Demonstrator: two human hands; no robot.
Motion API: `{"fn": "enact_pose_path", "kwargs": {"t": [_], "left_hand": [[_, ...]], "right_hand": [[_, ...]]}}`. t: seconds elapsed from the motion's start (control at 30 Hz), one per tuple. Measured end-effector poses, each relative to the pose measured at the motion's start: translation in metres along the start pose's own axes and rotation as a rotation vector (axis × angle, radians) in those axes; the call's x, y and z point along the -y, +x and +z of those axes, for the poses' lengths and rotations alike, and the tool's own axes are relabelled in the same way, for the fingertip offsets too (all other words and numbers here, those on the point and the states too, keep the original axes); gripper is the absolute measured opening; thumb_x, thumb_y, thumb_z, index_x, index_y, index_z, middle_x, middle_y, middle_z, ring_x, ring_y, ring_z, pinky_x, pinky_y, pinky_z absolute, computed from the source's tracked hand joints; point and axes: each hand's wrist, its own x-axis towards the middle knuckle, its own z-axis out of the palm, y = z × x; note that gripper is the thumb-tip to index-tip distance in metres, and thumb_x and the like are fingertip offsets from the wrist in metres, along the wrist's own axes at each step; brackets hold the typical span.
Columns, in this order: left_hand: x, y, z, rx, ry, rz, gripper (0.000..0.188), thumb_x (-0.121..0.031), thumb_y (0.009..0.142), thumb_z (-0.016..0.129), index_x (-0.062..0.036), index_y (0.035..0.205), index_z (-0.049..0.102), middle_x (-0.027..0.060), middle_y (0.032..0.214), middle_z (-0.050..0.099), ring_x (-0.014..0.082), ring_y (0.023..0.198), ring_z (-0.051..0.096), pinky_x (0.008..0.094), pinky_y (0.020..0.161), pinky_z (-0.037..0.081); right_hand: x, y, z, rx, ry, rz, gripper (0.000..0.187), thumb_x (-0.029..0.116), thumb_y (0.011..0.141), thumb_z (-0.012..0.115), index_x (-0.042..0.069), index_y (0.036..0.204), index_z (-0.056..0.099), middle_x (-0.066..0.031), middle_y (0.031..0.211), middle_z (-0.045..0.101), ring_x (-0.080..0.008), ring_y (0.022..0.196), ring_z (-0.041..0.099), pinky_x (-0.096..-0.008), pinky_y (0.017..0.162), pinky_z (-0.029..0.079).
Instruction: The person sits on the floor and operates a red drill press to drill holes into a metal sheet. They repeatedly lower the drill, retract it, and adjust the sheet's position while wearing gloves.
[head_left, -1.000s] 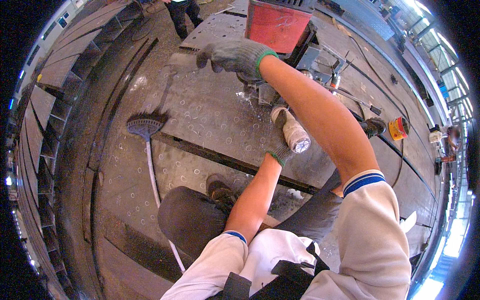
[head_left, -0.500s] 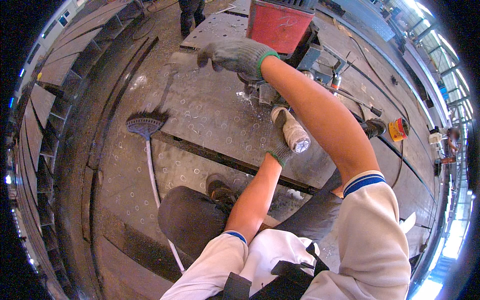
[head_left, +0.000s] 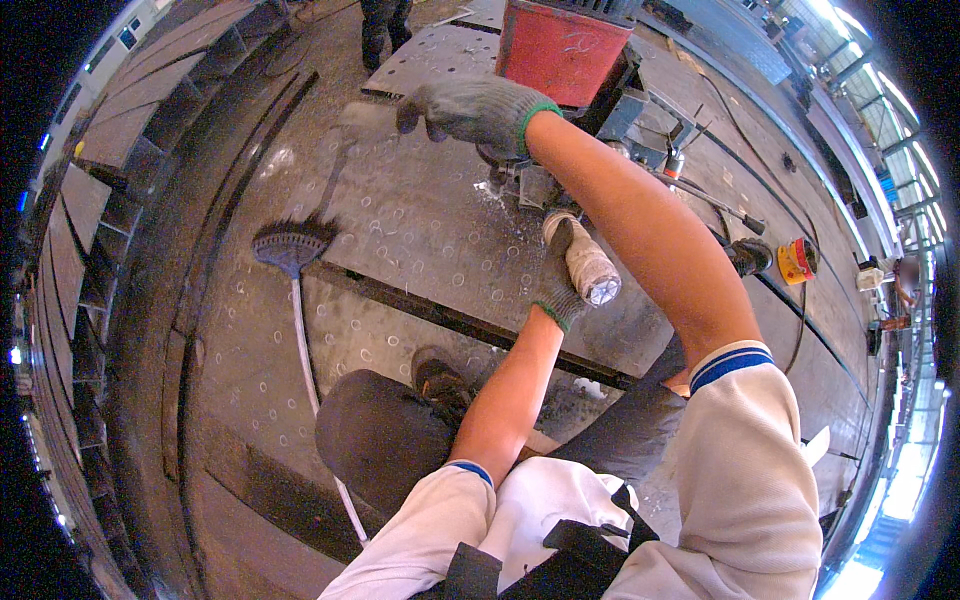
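Note:
My left hand, in a grey knit glove with a green cuff, is wrapped round a pale, dusty plastic bottle. The bottle lies tilted, its clear ridged base toward me and its far end by a metal machine. My right hand, gloved alike, reaches across in front of the machine and a red bin. Its fingers point left, stretched and slightly bent, with a gap between them. I see nothing in them, though the palm is hidden. White powder marks the steel plate near the machine.
A broom with a long pale handle lies on the left. Chalk-circled steel plates cover the floor, with a dark gap between them. A red-yellow bucket and cables are to the right. Another person's legs stand at the far side.
My left thumb now lies along the top of the bottle. My right hand has hardly moved.

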Motion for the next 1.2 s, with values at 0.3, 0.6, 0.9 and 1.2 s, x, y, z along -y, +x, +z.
{"fn": "enact_pose_path", "kwargs": {"t": [0.3, 0.6, 0.9, 1.2], "left_hand": [[0.003, -0.004, 0.011, 0.029, 0.002, -0.034, 0.047, -0.064, 0.095, 0.063, -0.0226, 0.08, 0.046, -0.004, 0.069, 0.049, 0.0148, 0.063, 0.053, 0.034, 0.057, 0.05], [-0.01, -0.012, 0.013, 0.032, -0.041, 0.011, 0.044, -0.066, 0.098, 0.057, -0.0244, 0.083, 0.05, -0.0041, 0.072, 0.049, 0.0149, 0.066, 0.052, 0.0358, 0.059, 0.047], [-0.016, 0.004, -0.023, 0.011, 0.088, 0.14, 0.038, -0.061, 0.101, 0.055, -0.0239, 0.1, 0.055, -0.004, 0.083, 0.053, 0.0138, 0.071, 0.055, 0.0344, 0.063, 0.052], [-0.013, -0.018, 0.012, 0.051, 0.012, 0.102, 0.037, -0.06, 0.102, 0.054, -0.0252, 0.091, 0.054, -0.0049, 0.074, 0.051, 0.0135, 0.065, 0.054, 0.0346, 0.059, 0.051]], "right_hand": [[-0.005, -0.008, 0.003, 0.091, 0.083, 0.086, 0.041, 0.015, 0.091, 0.053, 0.016, 0.131, 0.065, -0.0142, 0.119, 0.069, -0.0297, 0.108, 0.067, -0.04, 0.092, 0.053], [0.006, 0.023, -0.003, 0.117, -0.031, 0.02, 0.038, 0.02, 0.092, 0.052, 0.014, 0.126, 0.067, -0.0129, 0.112, 0.071, -0.0274, 0.099, 0.069, -0.0399, 0.083, 0.054], [0.02, 0.028, -0.002, 0.104, 0.284, 0.122, 0.039, 0.024, 0.093, 0.049, 0.014, 0.126, 0.067, -0.015, 0.101, 0.071, -0.0276, 0.094, 0.07, -0.0403, 0.083, 0.054], [0.005, 0.027, 0.01, 0.117, 0.038, 0.078, 0.041, 0.011, 0.09, 0.051, 0.011, 0.128, 0.064, -0.0165, 0.104, 0.071, -0.029, 0.097, 0.07, -0.0421, 0.085, 0.054]]}}
